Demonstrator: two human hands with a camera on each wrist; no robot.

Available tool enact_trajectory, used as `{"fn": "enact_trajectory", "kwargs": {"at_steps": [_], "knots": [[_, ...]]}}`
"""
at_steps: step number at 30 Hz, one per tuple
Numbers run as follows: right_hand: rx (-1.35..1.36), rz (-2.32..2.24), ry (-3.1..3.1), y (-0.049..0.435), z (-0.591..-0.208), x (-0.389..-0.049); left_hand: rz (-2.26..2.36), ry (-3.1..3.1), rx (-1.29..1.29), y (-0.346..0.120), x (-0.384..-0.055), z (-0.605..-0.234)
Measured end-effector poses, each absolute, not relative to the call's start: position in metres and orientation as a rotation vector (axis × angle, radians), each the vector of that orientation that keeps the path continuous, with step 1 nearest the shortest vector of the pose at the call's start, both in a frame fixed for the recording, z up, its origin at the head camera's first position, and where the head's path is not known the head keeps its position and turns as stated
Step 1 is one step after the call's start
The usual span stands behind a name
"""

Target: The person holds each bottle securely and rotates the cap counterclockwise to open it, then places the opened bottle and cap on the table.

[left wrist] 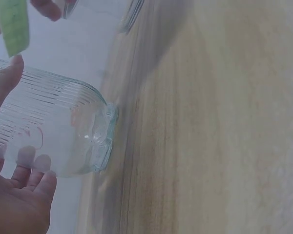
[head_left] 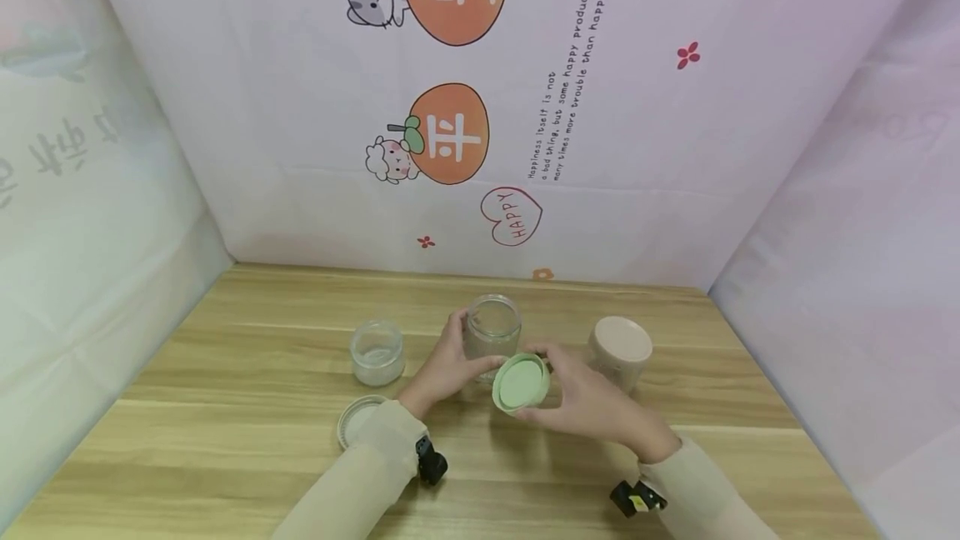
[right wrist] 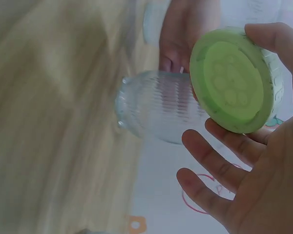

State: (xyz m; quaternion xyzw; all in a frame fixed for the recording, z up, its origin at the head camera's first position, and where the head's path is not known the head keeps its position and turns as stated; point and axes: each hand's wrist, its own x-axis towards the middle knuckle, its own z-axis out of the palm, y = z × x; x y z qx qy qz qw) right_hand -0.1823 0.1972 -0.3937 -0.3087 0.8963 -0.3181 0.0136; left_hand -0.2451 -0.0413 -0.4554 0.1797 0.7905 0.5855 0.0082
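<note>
Left hand (head_left: pixel 446 369) curled round ribbed glass jar (head_left: pixel 492 342) near desk's (head_left: pixel 225 440) far edge. Green lid (head_left: pixel 521 382) pinched in right hand (head_left: pixel 588 402), other fingers extended.

On the table (head_left: pixel 210 440), your centre jar (head_left: pixel 492 323), in your left hand (head_left: pixel 444 367), stands between the left jar (head_left: pixel 377 369) and the right jar (head_left: pixel 621 340). Before it, one lid (head_left: pixel 521 382) sits in your right hand (head_left: pixel 581 394). A second lid (head_left: pixel 357 418) lies before the left jar, partly hidden by your left sleeve (head_left: pixel 360 473). Behind everything hangs a cloth (head_left: pixel 637 148).
</note>
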Motion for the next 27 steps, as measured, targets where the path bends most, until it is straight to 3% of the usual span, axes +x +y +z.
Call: {"fn": "enact_trajectory", "kwargs": {"at_steps": [12, 27], "knots": [[-1.029, -1.023, 2.539, 0.192, -0.43, -0.177, 1.827, 2.451, 0.554, -0.04, -0.244, -0.454], [-0.963, -0.867, 2.593, 0.187, -0.446, -0.175, 1.79, 2.5, 0.537, -0.041, -0.243, -0.451]]}}
